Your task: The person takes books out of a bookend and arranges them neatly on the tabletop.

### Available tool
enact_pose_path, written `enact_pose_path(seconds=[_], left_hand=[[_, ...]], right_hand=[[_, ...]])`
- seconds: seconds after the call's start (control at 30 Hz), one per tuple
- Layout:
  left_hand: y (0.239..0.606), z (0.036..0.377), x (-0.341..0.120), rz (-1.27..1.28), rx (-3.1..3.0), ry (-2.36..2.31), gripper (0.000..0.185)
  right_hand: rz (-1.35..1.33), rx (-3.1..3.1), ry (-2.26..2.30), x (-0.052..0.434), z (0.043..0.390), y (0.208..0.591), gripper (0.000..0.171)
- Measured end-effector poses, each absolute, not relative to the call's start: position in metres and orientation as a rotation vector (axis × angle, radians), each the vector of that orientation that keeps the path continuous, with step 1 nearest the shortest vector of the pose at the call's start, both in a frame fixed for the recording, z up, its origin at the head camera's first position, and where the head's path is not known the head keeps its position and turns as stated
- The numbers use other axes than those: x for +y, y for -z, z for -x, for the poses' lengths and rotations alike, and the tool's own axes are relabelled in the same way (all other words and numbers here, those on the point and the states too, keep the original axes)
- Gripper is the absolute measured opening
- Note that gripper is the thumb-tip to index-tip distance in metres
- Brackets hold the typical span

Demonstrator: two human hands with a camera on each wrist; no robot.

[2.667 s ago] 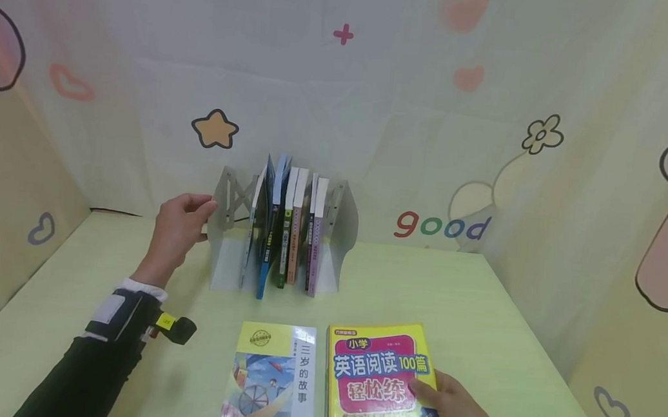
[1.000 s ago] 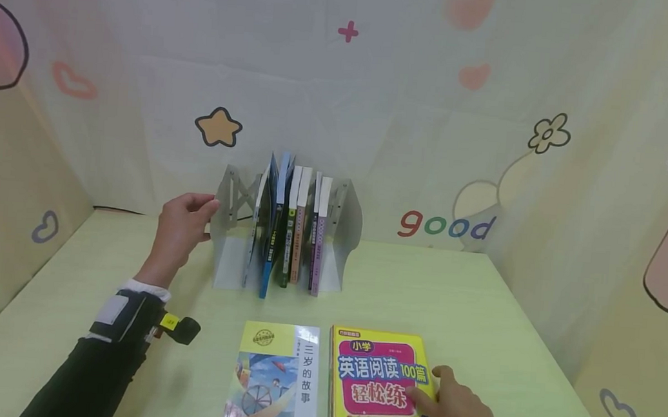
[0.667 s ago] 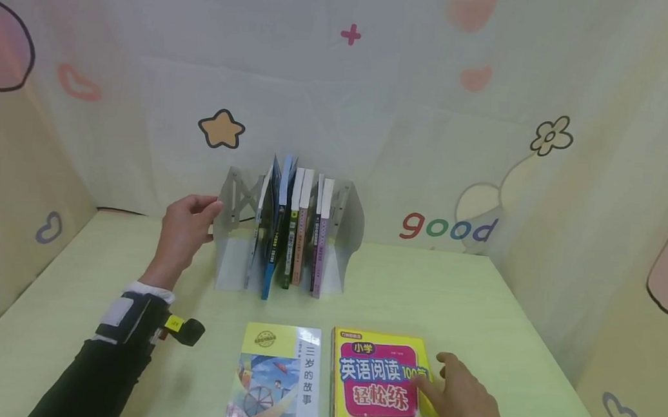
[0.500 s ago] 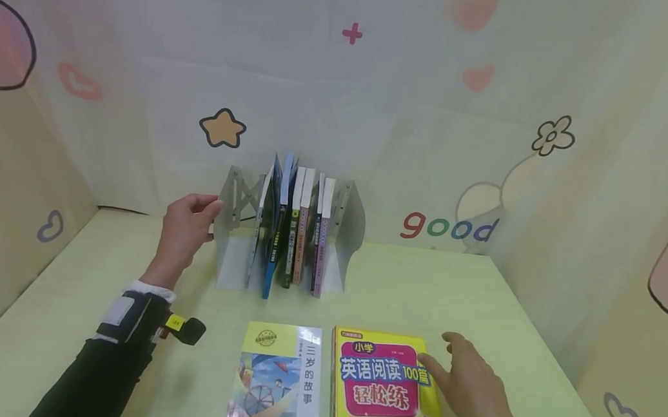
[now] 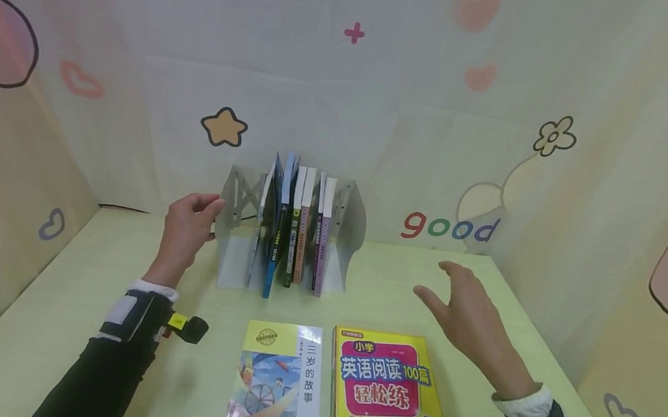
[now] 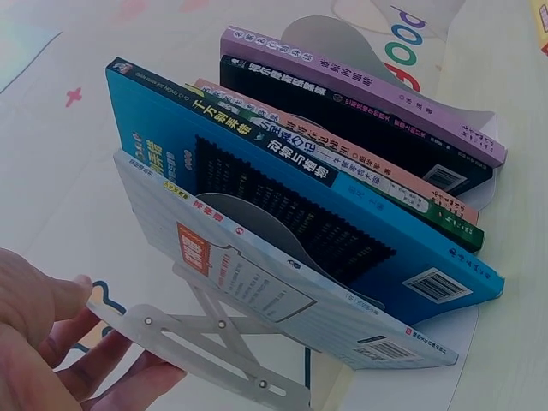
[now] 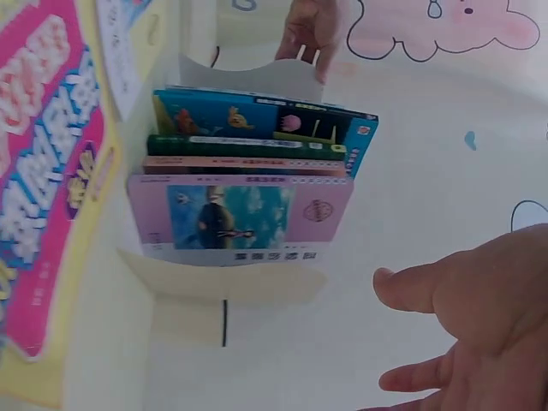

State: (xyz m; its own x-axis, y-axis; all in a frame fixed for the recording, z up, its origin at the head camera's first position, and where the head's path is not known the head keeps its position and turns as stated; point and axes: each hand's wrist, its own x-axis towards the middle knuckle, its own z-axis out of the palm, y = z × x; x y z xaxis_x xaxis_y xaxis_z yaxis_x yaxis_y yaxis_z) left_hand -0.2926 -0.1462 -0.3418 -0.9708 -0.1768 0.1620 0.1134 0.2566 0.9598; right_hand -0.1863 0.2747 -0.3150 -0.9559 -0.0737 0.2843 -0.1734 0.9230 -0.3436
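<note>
Grey metal book rack [image 5: 351, 216], upright books inside, left hand [image 5: 184, 230] gripping its end

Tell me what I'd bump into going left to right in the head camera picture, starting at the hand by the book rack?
Left hand → book rack with its standing books → right hand.

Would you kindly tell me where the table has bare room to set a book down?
Bare table lies left of the left hand, and between the bookstand and right hand. Crowded: front centre, where two flat books lie.
</note>
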Motion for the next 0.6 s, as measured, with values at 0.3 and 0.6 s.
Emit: enact_pose_path(seconds=[0.3,0.6], left_hand=[[0.341,0.295,-0.148,-0.055,-2.288,1.781,0.046],[0.342,0.295,-0.148,-0.061,-2.272,1.82,0.045]], right_hand=[[-0.397,-2.767,-0.677,0.235,0.223,0.283,0.069],[-0.602,-2.768,-0.718,0.186,0.258,0.273,0.072]])
